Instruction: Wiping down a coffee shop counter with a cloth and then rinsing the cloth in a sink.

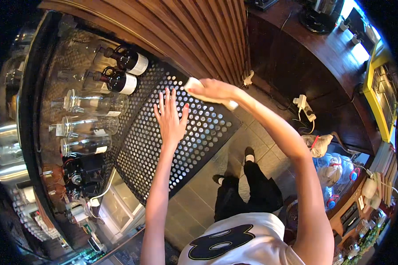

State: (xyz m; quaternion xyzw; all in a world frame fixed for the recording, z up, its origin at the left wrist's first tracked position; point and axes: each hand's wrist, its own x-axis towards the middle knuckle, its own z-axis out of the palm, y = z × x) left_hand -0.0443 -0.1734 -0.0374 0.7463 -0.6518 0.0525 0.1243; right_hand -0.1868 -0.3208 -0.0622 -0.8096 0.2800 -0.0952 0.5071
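A black perforated mat [199, 132] with round holes covers the counter before me. My left hand [171, 121] rests on it, palm down with the fingers spread and nothing held. To its right, near the mat's far edge, my right hand [212, 88] grips a pale cloth [195, 86], folded under the fingers. Part of the cloth hangs out below the wrist, towards the mat's right edge.
Dark glass jugs [119, 83] with pale labels and clear clip-top jars [98, 102] line the left side. Brown slatted wood panelling [199, 36] rises beyond the mat. Right, a power strip [304, 107], wrapped bags [318, 145] and large blue water bottles [345, 169] stand near a dark curved counter.
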